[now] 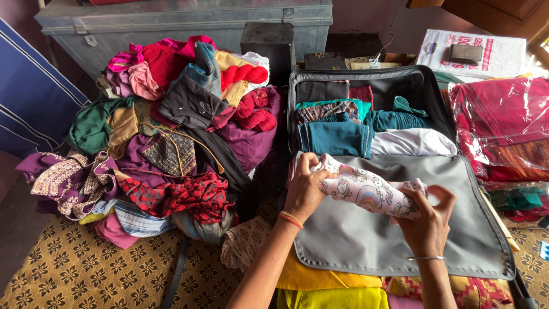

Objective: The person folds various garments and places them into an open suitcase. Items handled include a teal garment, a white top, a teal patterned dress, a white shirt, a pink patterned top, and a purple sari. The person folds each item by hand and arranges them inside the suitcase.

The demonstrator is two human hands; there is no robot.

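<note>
From the head camera, both hands grip a rolled pink printed garment point(369, 190) over the open suitcase point(366, 240). The left hand point(306, 191) clasps its upper-left end, the right hand point(426, 220) pinches the lower-right end. Its long axis runs between them, slanting down rightward. Folded clothes point(337, 137) lie just beyond; a heap point(171, 131) lies leftward.

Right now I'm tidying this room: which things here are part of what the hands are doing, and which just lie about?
In use: left hand, right hand, rolled printed cloth, suitcase, folded clothes.

Lying about: clothes heap, metal trunk, wallet, wrapped red fabric.
</note>
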